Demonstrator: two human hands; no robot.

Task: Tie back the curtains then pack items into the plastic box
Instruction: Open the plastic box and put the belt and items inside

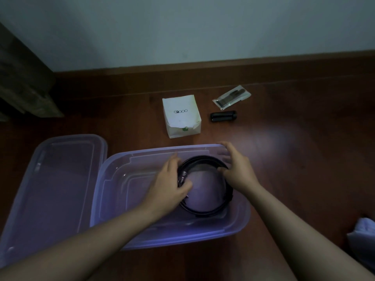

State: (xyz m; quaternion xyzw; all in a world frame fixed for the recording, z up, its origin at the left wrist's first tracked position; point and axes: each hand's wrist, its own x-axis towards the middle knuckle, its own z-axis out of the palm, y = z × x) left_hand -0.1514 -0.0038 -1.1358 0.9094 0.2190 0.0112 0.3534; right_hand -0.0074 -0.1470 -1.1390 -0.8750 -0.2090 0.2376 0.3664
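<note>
A clear purple plastic box (121,199) stands open on the wooden floor, its lid (56,179) lying flat to its left. Inside the box's right half lies a coiled black belt (205,210) with a metal buckle. My left hand (170,185) grips the coil's left side at the buckle. My right hand (236,167) holds the coil's upper right, thumb hooked inside the loop. Beyond the box lie a white paper box (181,115), a small black object (223,116) and a clear packet (231,96) with dark contents.
A wooden baseboard and pale wall (203,27) run behind the items. Dark furniture (24,82) stands at the far left. A pale cloth (363,234) shows at the right edge. Bare wooden floor (304,159) lies right of the box.
</note>
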